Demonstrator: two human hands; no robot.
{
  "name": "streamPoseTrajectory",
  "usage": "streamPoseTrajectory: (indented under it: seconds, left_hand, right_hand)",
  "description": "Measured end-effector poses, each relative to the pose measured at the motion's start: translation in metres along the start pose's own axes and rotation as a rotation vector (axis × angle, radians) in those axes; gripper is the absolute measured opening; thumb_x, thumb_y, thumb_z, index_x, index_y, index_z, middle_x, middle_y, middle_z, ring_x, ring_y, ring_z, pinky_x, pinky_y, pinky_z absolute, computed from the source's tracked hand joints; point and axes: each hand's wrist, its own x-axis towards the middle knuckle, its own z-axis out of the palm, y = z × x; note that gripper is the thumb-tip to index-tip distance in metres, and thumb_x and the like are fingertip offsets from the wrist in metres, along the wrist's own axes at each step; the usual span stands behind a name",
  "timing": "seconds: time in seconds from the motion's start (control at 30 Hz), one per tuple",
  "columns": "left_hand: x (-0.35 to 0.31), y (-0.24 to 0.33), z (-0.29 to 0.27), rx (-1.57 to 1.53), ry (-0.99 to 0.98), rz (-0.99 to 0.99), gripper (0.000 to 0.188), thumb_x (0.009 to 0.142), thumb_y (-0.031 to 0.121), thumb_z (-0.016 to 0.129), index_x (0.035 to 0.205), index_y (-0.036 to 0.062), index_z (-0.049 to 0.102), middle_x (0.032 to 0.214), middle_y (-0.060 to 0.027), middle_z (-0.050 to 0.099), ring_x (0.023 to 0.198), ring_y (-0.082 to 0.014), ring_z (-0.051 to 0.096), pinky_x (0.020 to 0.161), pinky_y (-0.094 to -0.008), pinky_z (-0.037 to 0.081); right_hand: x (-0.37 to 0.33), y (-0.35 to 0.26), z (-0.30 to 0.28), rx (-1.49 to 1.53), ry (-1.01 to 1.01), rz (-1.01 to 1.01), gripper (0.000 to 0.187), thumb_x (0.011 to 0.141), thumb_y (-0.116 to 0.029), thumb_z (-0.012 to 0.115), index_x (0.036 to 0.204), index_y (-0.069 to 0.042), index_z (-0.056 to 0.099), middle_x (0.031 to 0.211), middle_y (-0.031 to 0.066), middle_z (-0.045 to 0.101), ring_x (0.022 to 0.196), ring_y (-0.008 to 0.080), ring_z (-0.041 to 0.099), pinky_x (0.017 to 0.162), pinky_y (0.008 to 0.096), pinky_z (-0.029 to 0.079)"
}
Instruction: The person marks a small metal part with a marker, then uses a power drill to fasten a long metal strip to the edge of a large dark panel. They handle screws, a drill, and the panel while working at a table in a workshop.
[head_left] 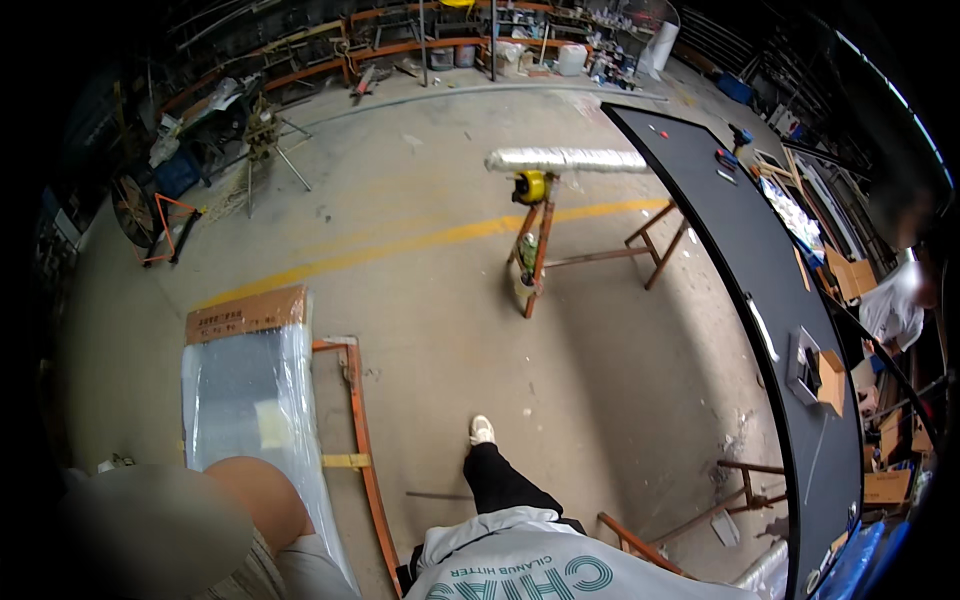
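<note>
At the lower left, close up, a rounded patch of bare skin beside a ribbed cuff appears to be my left hand (258, 490). A grey blur covers much of it, so its fingers and anything in them are hidden. Behind it lies a plastic-wrapped panel (245, 375) with a brown cardboard end. No part of my right hand shows. My white top with green lettering fills the bottom middle, and one foot in a pale shoe (482, 430) is on the concrete floor.
At right, a long dark panel (715, 210) rests on rusty trestles, carrying an open white box (803, 368), a white handle (762, 328) and small tools. A foil-wrapped bar (565, 160) spans a trestle. A person in white (893, 303) is beyond the panel. An orange frame (365, 450) stands left.
</note>
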Motion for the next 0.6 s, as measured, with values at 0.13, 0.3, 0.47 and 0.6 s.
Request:
streamPoseTrajectory:
  seconds: [0.13,0.3,0.47,0.6]
  left_hand:
    - [0.023,-0.125,0.024,0.089,0.008,-0.051,0.080,0.074,0.037,0.074,0.135,0.0011,0.036,0.127,-0.0165,0.049,0.122,-0.0263,0.045,0.106,-0.0364,0.032]
    - [0.065,-0.243,0.041,0.186,-0.011,-0.046,0.078,0.074,0.035,0.073,0.134,0.0010,0.038,0.125,-0.0162,0.050,0.120,-0.0260,0.045,0.106,-0.0363,0.032]
    - [0.049,-0.393,0.099,0.126,0.021,-0.068,0.075,0.075,0.034,0.073,0.133,0.0009,0.039,0.124,-0.0160,0.051,0.119,-0.0257,0.046,0.105,-0.0361,0.033]
    - [0.043,-0.515,0.157,0.079,-0.024,-0.048,0.073,0.075,0.033,0.073,0.132,0.0008,0.040,0.123,-0.0158,0.051,0.117,-0.0254,0.047,0.104,-0.0360,0.034]
  right_hand:
    - [0.068,-0.125,-0.186,-0.126,0.083,-0.089,0.041,0.082,-0.040,0.053,0.113,-0.016,0.063,0.115,0.0137,0.061,0.109,0.0323,0.055,0.096,0.0389,0.042]
    - [0.135,-0.371,-0.471,-0.397,0.380,-0.433,0.041,0.082,-0.040,0.052,0.114,-0.015,0.063,0.110,0.0115,0.064,0.107,0.0301,0.058,0.094,0.0379,0.043]
    - [0.027,-0.655,-0.678,-0.143,1.154,-0.862,0.024,0.082,-0.028,0.058,0.097,-0.010,0.063,0.095,0.0163,0.064,0.089,0.0352,0.060,0.080,0.0438,0.048]
    - [0.026,-0.809,-0.767,-0.049,1.323,-1.033,0.028,0.082,-0.026,0.058,0.102,-0.007,0.061,0.096,0.0164,0.062,0.089,0.0354,0.058,0.081,0.0435,0.046]
